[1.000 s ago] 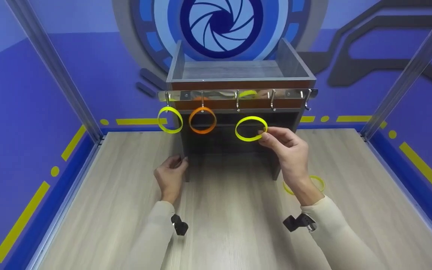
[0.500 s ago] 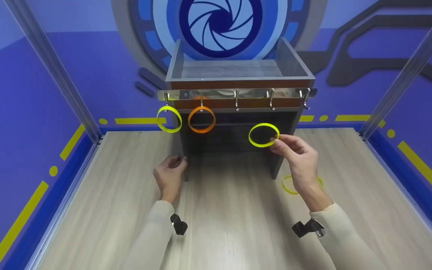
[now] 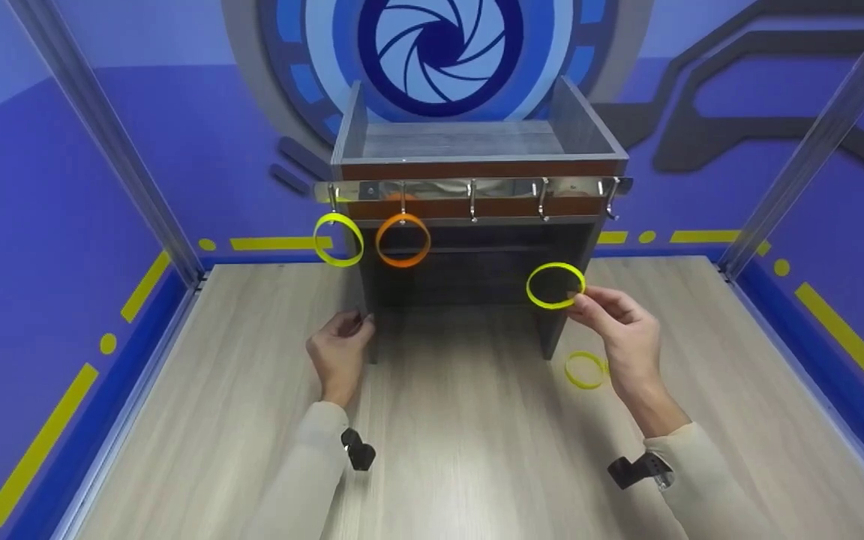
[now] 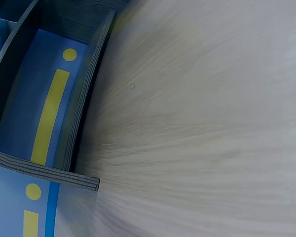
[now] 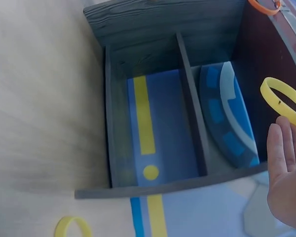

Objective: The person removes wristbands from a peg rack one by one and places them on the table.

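In the head view my right hand (image 3: 631,337) pinches a yellow wristband (image 3: 556,286) between thumb and fingers, in front of the shelf unit's right side. The right wrist view has this band at its right edge, by the fingertips. My left hand (image 3: 338,352), fingers curled, grips the edge of the left side panel (image 3: 373,345); its fingertips are partly hidden. Another yellow wristband (image 3: 339,240) and an orange wristband (image 3: 403,241) hang on the two leftmost hooks of the metal hook rail (image 3: 432,189). One more yellow wristband (image 3: 584,370) lies on the table below my right hand.
The grey shelf unit (image 3: 589,127) stands at the back of the wooden table (image 3: 447,450), with an open tray top. Bare hooks (image 3: 472,201) continue along the rail's right part. Blue walls and metal posts (image 3: 814,150) bound the table on both sides.
My right hand has drawn the yellow wristband down and to the right, away from the hook rail. The band on the table now shows more fully. My left hand has stayed in place.
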A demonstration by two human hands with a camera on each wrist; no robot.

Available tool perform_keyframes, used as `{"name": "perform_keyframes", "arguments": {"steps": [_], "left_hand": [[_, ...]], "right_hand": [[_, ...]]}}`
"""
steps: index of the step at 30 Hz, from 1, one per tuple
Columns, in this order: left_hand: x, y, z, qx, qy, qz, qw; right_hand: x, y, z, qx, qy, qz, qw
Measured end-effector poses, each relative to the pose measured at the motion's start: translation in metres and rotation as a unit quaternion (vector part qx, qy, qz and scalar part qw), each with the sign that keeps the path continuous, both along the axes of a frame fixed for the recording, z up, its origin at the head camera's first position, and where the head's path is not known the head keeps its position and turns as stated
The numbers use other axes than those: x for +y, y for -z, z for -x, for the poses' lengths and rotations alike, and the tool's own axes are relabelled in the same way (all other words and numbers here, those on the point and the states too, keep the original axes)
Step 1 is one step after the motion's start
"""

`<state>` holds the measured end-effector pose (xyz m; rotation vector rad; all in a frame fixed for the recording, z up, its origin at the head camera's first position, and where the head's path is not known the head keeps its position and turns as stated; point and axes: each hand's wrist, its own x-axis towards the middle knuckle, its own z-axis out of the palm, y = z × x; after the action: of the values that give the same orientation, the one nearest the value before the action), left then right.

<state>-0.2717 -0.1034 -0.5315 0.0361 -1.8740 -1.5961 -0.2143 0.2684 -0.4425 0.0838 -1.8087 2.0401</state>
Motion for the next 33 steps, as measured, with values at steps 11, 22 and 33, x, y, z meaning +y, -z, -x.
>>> {"name": "perform_keyframes", "arguments": {"steps": [11,22,33], "left_hand": [[-0.001,0.001,-0.002,-0.025,0.0,0.014,0.9996],[-0.002,0.002,-0.001,-0.019,-0.002,0.013,0.9997],[-0.001,0.0,0.0,-0.01,0.003,0.006,0.9999]], "right_hand": [[0.034,0.015,-0.009,-0.058,0.032,-0.004,0.9978],[0.078,0.021,-0.012,-0.055,0.051,0.05,0.996],[0.111,0.032,-0.015,-0.062,0.066,0.101,0.9908]]}}
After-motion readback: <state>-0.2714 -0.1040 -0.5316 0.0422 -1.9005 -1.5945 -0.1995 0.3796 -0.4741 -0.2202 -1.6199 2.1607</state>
